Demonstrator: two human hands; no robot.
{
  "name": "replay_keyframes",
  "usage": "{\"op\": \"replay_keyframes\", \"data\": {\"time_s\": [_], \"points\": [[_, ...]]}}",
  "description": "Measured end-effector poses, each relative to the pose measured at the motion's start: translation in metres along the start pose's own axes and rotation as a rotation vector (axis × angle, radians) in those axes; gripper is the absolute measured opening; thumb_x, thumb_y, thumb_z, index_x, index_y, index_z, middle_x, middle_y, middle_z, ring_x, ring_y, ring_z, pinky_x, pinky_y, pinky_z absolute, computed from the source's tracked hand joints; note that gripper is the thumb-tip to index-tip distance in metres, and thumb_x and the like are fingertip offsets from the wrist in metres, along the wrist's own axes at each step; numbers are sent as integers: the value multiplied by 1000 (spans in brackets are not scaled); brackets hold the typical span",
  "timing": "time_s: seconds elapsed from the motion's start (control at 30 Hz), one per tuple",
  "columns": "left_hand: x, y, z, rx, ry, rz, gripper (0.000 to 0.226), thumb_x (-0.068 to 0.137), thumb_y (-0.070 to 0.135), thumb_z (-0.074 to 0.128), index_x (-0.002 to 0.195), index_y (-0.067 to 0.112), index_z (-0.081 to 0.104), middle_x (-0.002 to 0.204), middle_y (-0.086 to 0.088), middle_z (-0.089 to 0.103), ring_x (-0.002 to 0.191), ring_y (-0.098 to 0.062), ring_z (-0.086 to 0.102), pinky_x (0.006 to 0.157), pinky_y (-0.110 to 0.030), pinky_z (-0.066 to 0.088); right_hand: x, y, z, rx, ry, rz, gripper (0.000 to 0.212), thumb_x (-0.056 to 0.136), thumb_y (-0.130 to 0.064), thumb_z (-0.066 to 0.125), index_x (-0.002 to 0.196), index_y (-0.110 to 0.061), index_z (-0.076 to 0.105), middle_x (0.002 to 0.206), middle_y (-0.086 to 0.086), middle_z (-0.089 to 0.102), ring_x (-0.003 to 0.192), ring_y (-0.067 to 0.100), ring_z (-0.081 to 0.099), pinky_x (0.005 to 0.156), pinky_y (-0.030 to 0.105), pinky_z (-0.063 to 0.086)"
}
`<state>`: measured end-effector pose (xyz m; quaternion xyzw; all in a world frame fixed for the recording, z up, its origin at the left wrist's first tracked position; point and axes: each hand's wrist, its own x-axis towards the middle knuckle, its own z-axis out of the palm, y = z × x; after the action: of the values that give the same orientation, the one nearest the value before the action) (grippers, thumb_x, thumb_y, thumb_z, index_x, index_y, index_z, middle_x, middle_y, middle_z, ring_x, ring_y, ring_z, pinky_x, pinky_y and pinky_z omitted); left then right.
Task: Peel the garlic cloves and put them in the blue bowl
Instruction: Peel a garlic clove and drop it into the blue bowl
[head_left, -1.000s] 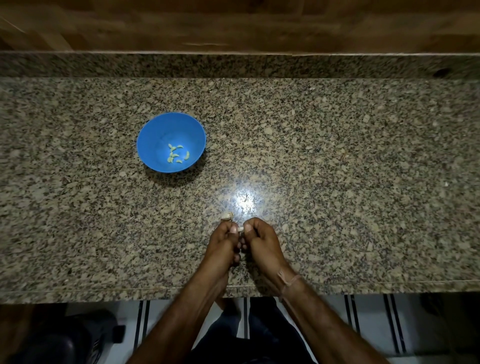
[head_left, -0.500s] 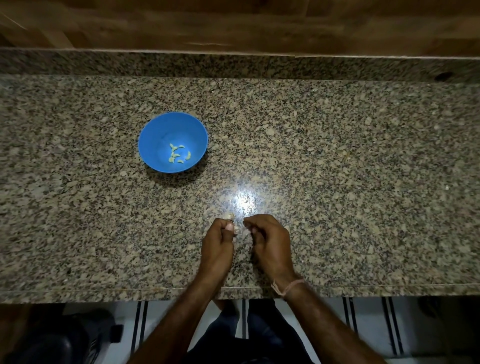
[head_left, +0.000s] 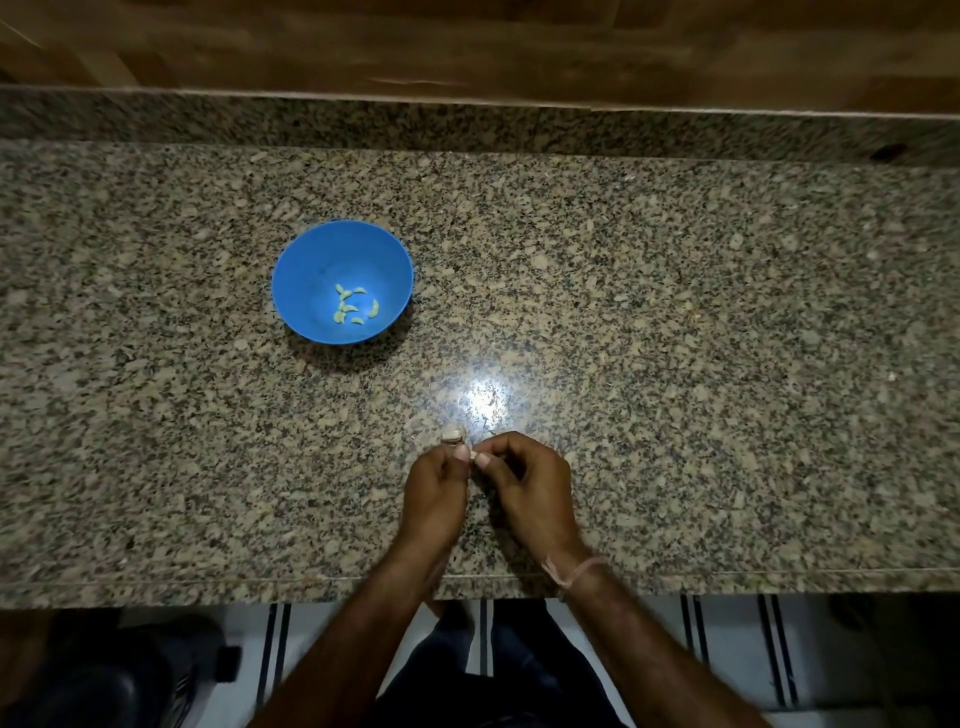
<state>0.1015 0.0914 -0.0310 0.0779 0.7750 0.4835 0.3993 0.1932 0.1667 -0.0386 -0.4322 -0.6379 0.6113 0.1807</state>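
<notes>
Head view: left hand, right hand seemingly pinch one garlic clove.

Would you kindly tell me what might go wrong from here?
The small clove is held only at the fingertips of the left hand and right hand, so it may slip from that grip. The blue bowl stands apart, up and left; a dropped clove would be hard to spot on the speckled counter.
</notes>
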Motion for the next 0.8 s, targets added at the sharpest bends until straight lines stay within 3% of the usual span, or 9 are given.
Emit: {"op": "replay_keyframes", "data": {"time_s": [0.07, 0.2, 0.33, 0.43, 0.5, 0.57, 0.73, 0.8], "points": [[-1, 3, 1, -116, -29, -140, 36, 110, 31, 47, 91, 9, 69, 62, 4, 53, 50, -7, 42, 48, -24, 32, -1, -2, 1, -101, 24, -89, 12, 95, -8, 71, 93, -18, 78, 86, -8, 76, 85, 10, 73, 78, 41, 62], [-2, 3, 0, -237, -56, -270, 38, 109, 31, 49, 81, 13, 67, 59, 0, 49, 48, -10, 38, 47, -25, 29, -2, 1, 0, -326, 65, -267, 14, 96, -8, 68, 93, -19, 76, 87, -10, 70, 84, 9, 66, 73, 34, 56], [-3, 1, 1, -193, -76, -192, 30, 109, 27, 50, 91, 10, 68, 66, -3, 54, 52, -11, 42, 47, -25, 33, -3, 0, -1, -255, 90, -219, 12, 95, -8, 70, 93, -18, 77, 87, -13, 73, 84, 4, 69, 74, 24, 56], [-1, -3, 0, -8, -66, -91, 25, 107, 26, 53, 95, 9, 67, 76, -4, 61, 65, -15, 52, 58, -28, 41, -2, 0, -2, -107, 109, -94, 13, 94, -6, 72, 94, -18, 78, 86, -13, 76, 85, 5, 72, 76, 22, 58], [-1, -4, 0, 125, -24, -20, 14, 104, 19, 57, 95, 13, 65, 84, 1, 66, 75, -14, 59, 63, -20, 44, -2, 1, -4, -68, 131, -57, 13, 94, -5, 72, 95, -17, 79, 87, -12, 77, 86, 4, 73, 78, 21, 58], [-3, -1, -1, 205, 58, 42, 9, 99, 12, 63, 96, 19, 66, 88, 5, 68, 80, -8, 64, 62, -10, 45, -1, 2, -6, -41, 124, -27, 13, 94, -6, 72, 95, -17, 79, 88, -12, 77, 88, 5, 73, 81, 24, 59], [-6, 1, -5, 333, 143, 225, 17, 101, 15, 61, 104, 27, 72, 93, 13, 73, 85, -3, 69, 72, -26, 55, 0, 7, -7, 28, 78, 56, 10, 96, -15, 70, 92, -19, 78, 91, -3, 78, 92, 15, 75, 87, 46, 62], [-7, 1, -7, 411, 190, 276, 11, 99, 22, 65, 98, 32, 70, 88, 14, 70, 79, -4, 64, 63, -25, 47, 0, 9, -6, 40, 62, 70, 12, 97, -19, 69, 89, -19, 77, 89, 0, 78, 91, 20, 74, 87, 52, 60]]}}
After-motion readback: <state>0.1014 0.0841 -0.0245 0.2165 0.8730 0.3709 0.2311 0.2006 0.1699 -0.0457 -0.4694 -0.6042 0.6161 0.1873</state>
